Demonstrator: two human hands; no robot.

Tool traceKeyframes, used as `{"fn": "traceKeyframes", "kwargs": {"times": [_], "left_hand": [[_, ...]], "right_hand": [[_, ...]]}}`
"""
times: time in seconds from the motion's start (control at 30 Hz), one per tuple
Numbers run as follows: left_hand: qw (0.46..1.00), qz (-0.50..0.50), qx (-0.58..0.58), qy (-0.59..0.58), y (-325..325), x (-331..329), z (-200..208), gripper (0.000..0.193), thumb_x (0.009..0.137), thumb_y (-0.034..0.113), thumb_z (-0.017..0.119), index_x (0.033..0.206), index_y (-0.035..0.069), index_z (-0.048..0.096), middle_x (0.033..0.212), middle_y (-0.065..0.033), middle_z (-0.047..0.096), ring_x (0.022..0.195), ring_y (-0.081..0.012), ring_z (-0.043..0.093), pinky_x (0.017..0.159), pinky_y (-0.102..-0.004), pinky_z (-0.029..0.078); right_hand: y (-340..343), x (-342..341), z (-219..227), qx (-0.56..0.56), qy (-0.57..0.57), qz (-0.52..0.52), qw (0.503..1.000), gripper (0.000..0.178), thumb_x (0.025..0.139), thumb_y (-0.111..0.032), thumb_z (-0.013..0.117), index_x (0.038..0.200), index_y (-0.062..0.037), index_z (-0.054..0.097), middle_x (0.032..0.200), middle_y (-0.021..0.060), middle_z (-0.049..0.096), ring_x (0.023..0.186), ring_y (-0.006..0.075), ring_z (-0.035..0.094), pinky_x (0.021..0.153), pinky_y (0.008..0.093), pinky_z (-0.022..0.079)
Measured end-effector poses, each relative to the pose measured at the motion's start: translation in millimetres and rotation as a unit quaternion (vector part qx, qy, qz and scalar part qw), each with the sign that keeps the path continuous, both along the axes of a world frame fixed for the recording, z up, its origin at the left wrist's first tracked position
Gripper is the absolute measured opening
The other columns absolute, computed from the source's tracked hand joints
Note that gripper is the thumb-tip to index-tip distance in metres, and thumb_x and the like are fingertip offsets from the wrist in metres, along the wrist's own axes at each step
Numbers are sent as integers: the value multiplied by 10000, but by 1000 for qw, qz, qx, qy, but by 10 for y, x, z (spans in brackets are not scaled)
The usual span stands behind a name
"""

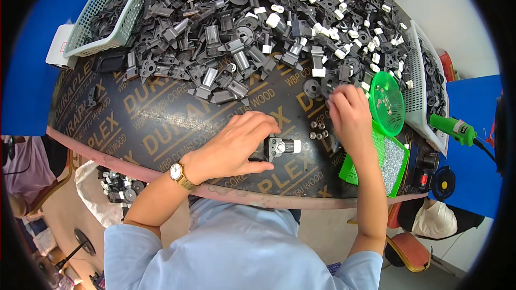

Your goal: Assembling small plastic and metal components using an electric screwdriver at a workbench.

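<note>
Left hand (239, 138): back facing upward, fingers curving forward, thumb standing well apart from them, leaving wide gap. Small black-and-silver part with white end (282, 147) lying on table (209, 118), just right of left hand, near that gap. Right hand (349, 108): forearm (368, 182) angling forward and leftward, fingers bending down near black disc (328, 82); cannot tell whether they are pinching anything. Metal rings (319, 136) lying just nearside of right fingertips; green basket (395, 121) standing just right of right hand.

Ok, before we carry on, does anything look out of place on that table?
One small black part lies alone on the table, at left, apart from the heap, so it looks stray. No damage stands out.
</note>
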State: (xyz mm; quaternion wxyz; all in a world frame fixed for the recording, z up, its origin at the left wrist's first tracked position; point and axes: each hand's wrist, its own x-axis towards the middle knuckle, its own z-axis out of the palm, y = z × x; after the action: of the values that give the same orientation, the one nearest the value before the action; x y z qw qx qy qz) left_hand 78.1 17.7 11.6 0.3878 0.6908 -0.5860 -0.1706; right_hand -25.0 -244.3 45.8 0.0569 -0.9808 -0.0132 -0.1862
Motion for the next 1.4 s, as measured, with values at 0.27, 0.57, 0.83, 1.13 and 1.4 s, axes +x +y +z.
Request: {"fn": "traceKeyframes", "kwargs": {"times": [0.27, 0.57, 0.83, 1.13, 1.4], "left_hand": [[1000, 1, -6, 27, 36, 31, 57, 641, 721, 196, 816, 1292, 54, 562, 1245, -121, 543, 1137, -332, 515, 986, -422, 432], [999, -4, -4, 36, 55, 80, 66, 686, 714, 170, 811, 1338, 41, 555, 1228, -132, 556, 1106, -326, 519, 975, -407, 443], [999, -14, -7, 30, 52, 79, 60, 727, 708, 189, 818, 1359, 30, 536, 1237, -144, 555, 1123, -333, 516, 999, -411, 431], [999, -7, 17, 35, 49, 107, 101, 737, 710, 217, 829, 1360, 31, 535, 1244, -148, 551, 1134, -335, 515, 999, -413, 432], [983, -5, -39, 180, 52, -183, 382, 338, 805, 176, 802, 1082, 33, 670, 962, -93, 623, 831, -242, 626, 741, -339, 521]], "right_hand": [[607, -862, -28, 25, 68, 96, 993, 293, 675, 41, 697, 954, -26, 639, 997, 83, 602, 851, 263, 572, 746, 375, 453], [820, -931, -93, 171, 60, -47, 982, 252, 770, 53, 688, 1010, 2, 635, 959, 131, 574, 846, 314, 576, 717, 385, 490], [861, -962, -170, 164, 52, -96, 980, 281, 752, 12, 746, 1012, -7, 639, 1136, 160, 575, 906, 329, 579, 755, 382, 505], [836, -943, -77, 446, 66, -127, 883, 271, 831, -37, 734, 1033, -13, 555, 1215, 189, 601, 1010, 250, 595, 853, 359, 493], [916, -761, 29, 849, 181, -15, 497, 238, 943, -96, 619, 1134, -36, 490, 1199, 183, 630, 981, 168, 626, 827, 279, 492]]}}
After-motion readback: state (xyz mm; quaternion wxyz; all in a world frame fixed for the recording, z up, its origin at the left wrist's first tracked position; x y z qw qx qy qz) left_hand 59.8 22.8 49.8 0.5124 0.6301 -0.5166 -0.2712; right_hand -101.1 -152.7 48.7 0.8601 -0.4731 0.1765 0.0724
